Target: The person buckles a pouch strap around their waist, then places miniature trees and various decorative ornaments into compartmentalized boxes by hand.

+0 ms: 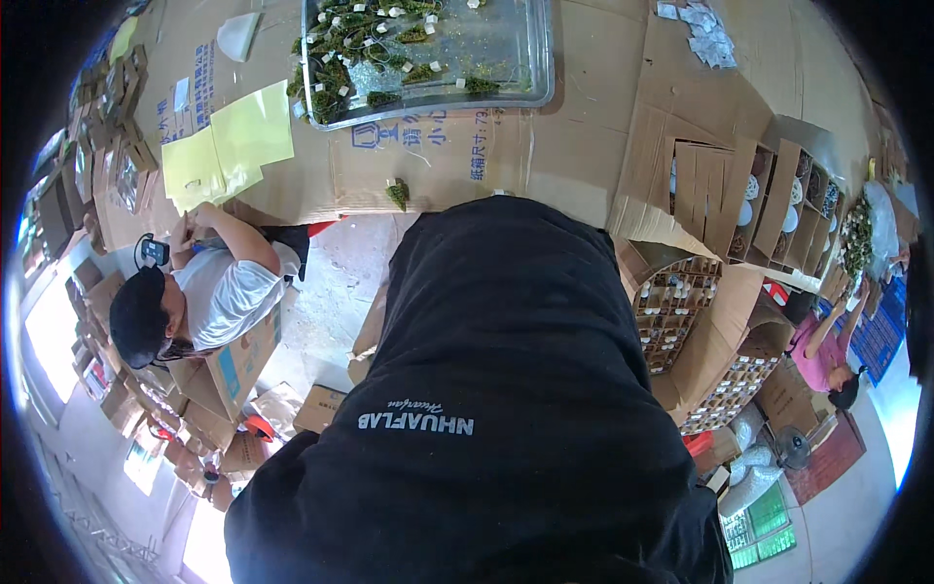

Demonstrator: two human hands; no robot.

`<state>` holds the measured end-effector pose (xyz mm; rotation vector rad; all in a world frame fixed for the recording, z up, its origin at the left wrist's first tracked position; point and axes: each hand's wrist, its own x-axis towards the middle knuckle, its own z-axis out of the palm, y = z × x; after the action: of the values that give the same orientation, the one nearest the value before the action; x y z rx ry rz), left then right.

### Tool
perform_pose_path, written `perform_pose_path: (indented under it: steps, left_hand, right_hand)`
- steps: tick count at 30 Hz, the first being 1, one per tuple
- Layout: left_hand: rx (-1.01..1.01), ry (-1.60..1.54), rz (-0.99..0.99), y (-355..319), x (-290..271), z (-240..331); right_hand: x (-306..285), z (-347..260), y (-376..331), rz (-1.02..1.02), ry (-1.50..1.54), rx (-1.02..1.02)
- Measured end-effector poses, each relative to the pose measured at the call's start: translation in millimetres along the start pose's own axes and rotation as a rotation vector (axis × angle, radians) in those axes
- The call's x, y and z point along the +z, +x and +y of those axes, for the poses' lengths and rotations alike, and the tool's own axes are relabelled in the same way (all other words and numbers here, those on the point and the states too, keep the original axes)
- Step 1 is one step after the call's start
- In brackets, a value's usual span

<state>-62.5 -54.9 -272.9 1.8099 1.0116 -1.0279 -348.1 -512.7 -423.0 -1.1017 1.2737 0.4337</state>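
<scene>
- Neither hand of the wearer shows; the black shirt (pixel 506 389) fills the view, so their state cannot be told.
- Metal tray (pixel 530 58) holds many tagged green sprigs (pixel 336 73); one sprig (pixel 398 194) lies on the cardboard-covered surface (pixel 584 136).

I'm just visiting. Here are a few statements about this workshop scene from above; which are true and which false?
1. A metal tray with small green sprigs lies on the cardboard-covered table. True.
2. The wearer's hands are plainly at work over the tray. False: neither hand shows; a black garment fills the lower middle of the view.
3. Yellow paper sheets lie at the table's left. True.
4. The cardboard boxes with grid dividers stand at the left. False: they stand at the right.
5. The person in a white shirt is standing upright. False: that person leans over the table edge.
</scene>
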Motion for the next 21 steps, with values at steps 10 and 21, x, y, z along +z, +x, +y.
perform_pose_path:
  steps: [10,21]
  left_hand:
    - [0.008,0.039,0.030,19,19,16]
    - [0.260,-0.413,-0.497,23,38,83]
  right_hand:
    - [-21,15,0,0.044,-0.034,-0.013]
    - [-40,28,-2,0.097,-0.042,-0.034]
